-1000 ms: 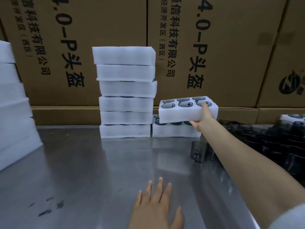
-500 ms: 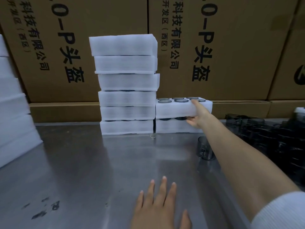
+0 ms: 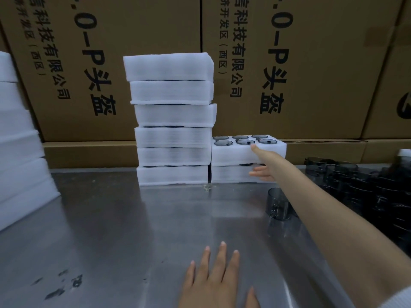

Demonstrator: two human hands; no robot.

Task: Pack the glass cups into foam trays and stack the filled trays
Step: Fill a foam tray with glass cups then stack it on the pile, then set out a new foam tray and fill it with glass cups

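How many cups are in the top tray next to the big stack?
6, in two rows of three: back row; front row, filling the tray.

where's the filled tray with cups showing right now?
Head view, right of centre: filled tray sits on another tray, beside the tall stack, right hand on it.

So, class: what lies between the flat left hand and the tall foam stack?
In the head view, only bare steel table lies between the left hand and the tall foam stack.

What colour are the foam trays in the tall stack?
White, seen clearly in the head view: the tall stack is plain white foam.
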